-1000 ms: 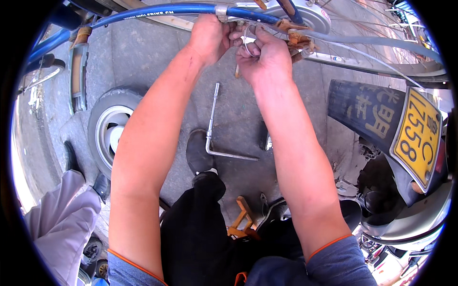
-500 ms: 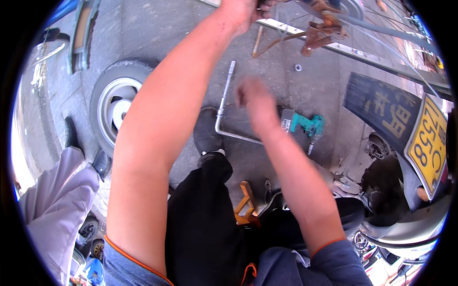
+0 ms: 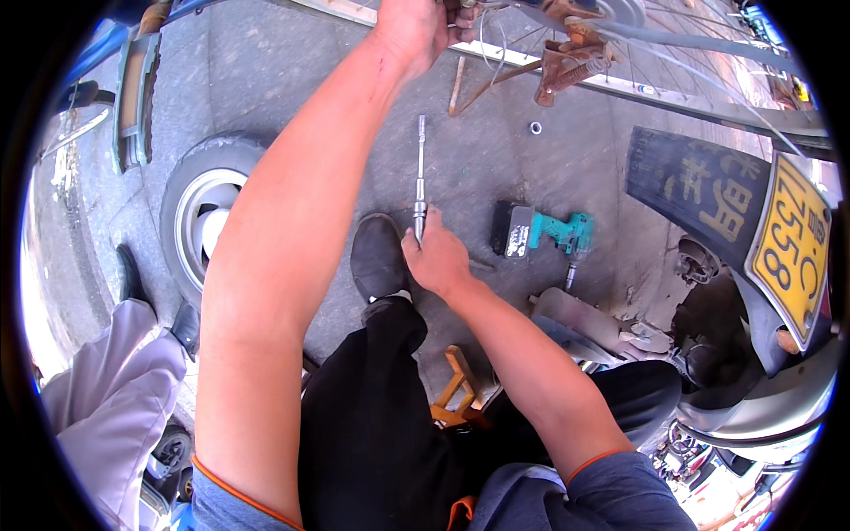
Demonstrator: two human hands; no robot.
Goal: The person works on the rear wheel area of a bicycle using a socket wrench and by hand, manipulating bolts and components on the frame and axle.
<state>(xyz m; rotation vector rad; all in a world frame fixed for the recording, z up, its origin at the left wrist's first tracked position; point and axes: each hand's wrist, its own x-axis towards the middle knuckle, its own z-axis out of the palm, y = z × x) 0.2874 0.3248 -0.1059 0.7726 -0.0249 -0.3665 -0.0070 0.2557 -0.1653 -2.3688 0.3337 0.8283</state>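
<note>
Right hand was up at the bike with the left one second ago, then blurred over the floor; now it grasps the wrench near its bend. Wrench is on or just above the floor, beside the shoe (can't tell if lifted). Drill, mostly behind the right forearm a second ago, now shows whole, as does the metal ring.

Left hand remains up by the bike, fingers curled, cut by the top edge; can't tell what it grips. Thin cable loops beside it, near the rusty bracket. Right hand covers the wrench's bend (tip of the short arm peeks out).

Left forearm hides part of the loose wheel. Stool partly hidden between the legs; mudflap and yellow plate at right; another person's trousers lower left.
</note>
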